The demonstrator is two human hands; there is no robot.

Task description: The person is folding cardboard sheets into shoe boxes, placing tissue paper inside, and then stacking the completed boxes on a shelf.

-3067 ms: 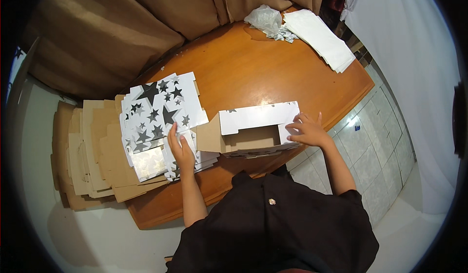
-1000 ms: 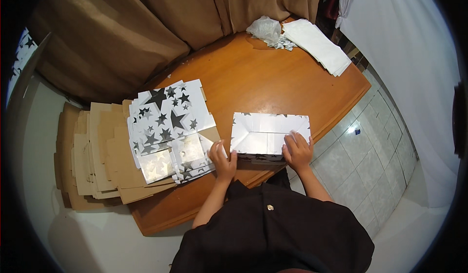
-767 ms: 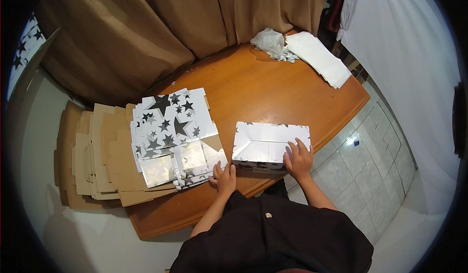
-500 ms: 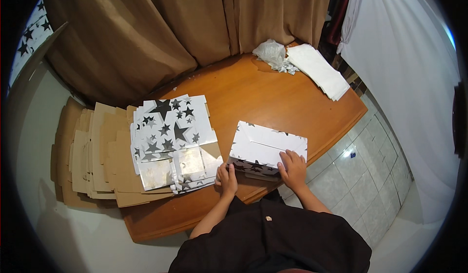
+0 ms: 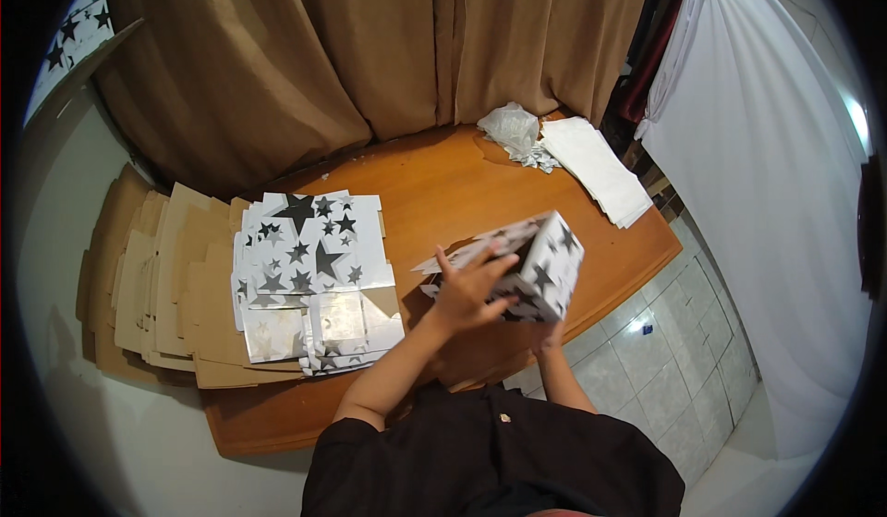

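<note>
A white cardboard box (image 5: 558, 264) printed with black and grey stars is tilted up near the table's front edge. Its far side flaps stand out toward the left, and a dark gap shows in it. From below, my right hand (image 5: 548, 334) grips the box's near lower corner; most of its fingers are hidden beneath. My left hand (image 5: 469, 293) is in front of the box's left part with its fingers spread, slightly blurred. Whether those fingers touch the flaps, I cannot tell.
Left of the box lies a stack of flat star-printed cardboard sheets (image 5: 319, 240), overlapping several plain brown cardboard sheets (image 5: 166, 286). At the back right of the wooden table (image 5: 416, 180) are a crumpled plastic bag (image 5: 511, 129) and a pile of white sheets (image 5: 596, 168). Brown curtains hang behind.
The box has been tipped up from lying flat, so its starred side shows. My right hand went from its top to underneath. My left hand moved right, from its left corner to its front.
</note>
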